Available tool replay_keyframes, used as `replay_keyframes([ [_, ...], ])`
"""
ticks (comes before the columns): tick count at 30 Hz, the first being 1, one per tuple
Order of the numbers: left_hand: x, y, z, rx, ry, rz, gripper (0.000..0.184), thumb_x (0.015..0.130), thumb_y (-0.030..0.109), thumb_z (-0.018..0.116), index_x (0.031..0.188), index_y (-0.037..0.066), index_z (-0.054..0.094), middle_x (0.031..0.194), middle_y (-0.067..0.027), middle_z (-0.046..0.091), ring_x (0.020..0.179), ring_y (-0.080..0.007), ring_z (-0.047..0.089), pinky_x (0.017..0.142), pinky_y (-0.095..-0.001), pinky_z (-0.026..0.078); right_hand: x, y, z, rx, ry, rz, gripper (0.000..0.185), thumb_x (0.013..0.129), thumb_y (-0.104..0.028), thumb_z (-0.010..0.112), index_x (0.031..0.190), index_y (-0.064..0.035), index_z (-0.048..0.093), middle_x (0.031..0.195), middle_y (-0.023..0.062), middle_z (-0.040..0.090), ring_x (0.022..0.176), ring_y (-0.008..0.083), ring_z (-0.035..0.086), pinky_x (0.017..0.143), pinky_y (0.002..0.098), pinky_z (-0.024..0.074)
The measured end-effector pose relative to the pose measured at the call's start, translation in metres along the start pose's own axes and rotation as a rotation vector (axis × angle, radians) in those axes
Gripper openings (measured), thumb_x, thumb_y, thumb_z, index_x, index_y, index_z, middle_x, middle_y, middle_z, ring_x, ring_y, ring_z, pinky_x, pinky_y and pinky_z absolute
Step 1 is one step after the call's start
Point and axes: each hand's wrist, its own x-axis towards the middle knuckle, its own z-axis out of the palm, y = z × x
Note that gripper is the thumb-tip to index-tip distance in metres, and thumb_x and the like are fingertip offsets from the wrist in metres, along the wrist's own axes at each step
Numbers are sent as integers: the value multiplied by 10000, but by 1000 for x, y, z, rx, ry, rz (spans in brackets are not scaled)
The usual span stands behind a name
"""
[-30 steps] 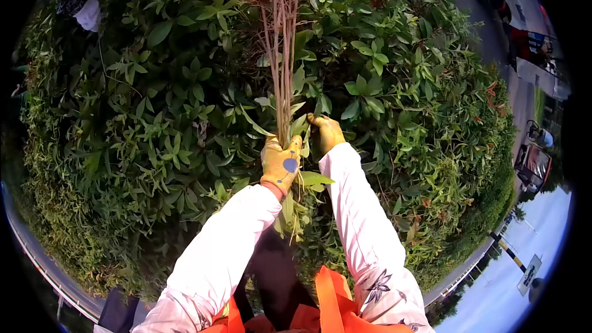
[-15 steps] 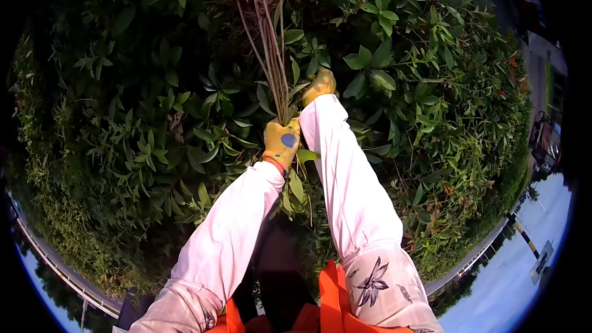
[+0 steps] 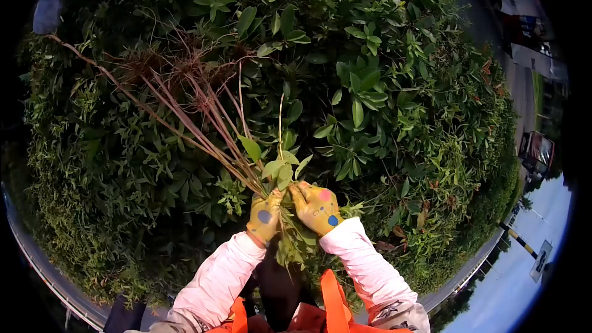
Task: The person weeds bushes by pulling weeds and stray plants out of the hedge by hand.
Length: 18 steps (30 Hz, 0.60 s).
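Observation:
My left hand (image 3: 264, 216), in a yellow glove with a blue dot, is closed round a bundle of uprooted weeds (image 3: 203, 108). Their bare reddish stems fan out to the upper left, with tangled brown roots (image 3: 194, 65) at the far ends. Leafy tops (image 3: 293, 243) hang below my two hands. Close beside it, my right hand (image 3: 317, 208), gloved the same way, has its fingers pinched at a leafy stem (image 3: 283, 169). The exact grip of its fingertips is partly hidden by leaves.
A dense green hedge (image 3: 370, 129) spreads in front of me and to both sides. On the right lie a road (image 3: 522, 95) and a parked vehicle (image 3: 538, 154). A striped pole (image 3: 521, 242) stands at the lower right.
My right hand has come back from the foliage to beside my left hand, now with a leafy stem. My left hand has moved lower in view, and the weed bundle has tipped leftward.

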Motion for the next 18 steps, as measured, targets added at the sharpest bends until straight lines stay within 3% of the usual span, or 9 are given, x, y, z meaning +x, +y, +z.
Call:
replay_keyframes([
  [1,5,14,0,-4,6,7,225,941,149,499,1031,-23,613,998,-103,641,849,-149,618,759,-278,488,-17,-4,6,-119,-134,-138,202,857,-153,532,934,-28,671,875,127,653,737,279,641,633,361,515],
  [4,15,22,-3,-239,-7,-227,305,941,229,506,741,9,573,615,-6,517,569,-118,449,610,-256,437,14,6,-43,318,-356,127,286,891,-297,552,947,-41,667,908,154,657,798,324,636,721,397,489],
  [6,7,16,0,-381,67,-279,223,931,215,531,826,28,592,616,34,434,543,-87,372,558,-257,413,76,38,-72,878,0,559,338,931,-312,517,968,-4,650,819,95,635,761,194,604,699,312,484],
  [8,-1,10,5,-384,142,-281,176,916,173,565,1015,36,615,645,57,431,540,-50,366,533,-237,404,157,87,-92,162,404,182,332,926,-261,513,1090,16,595,985,187,633,889,297,628,776,324,490],
  [10,-7,-3,6,-451,121,-272,216,907,155,581,1091,45,608,647,66,449,534,-41,384,519,-226,412,234,141,-70,-230,442,168,460,920,-347,478,1242,-19,502,1204,203,552,1088,372,540,916,419,431],
  [13,-10,-3,9,-490,164,-318,224,905,154,585,1101,47,606,670,60,473,540,-46,417,517,-229,417,310,148,-43,39,230,260,571,909,-496,403,1111,0,601,1084,222,612,1039,387,552,893,425,422],
  [14,-10,-2,9,-489,168,-360,204,915,126,557,1096,37,588,638,42,438,532,-71,402,526,-250,417,331,152,-27,42,286,43,554,906,-489,429,1041,11,624,1025,214,632,979,379,576,860,425,427],
  [17,-14,-8,8,-456,118,-384,183,924,103,530,1084,22,568,670,11,467,543,-97,441,544,-266,438,324,153,20,956,506,288,431,873,-378,601,832,48,657,763,124,653,677,213,543,670,333,427],
  [18,-15,-9,7,-453,107,-387,194,925,113,532,1089,15,566,690,7,484,552,-100,457,551,-269,445,304,147,34,1367,704,655,360,856,-319,641,851,41,671,726,65,627,623,177,500,620,293,416],
])
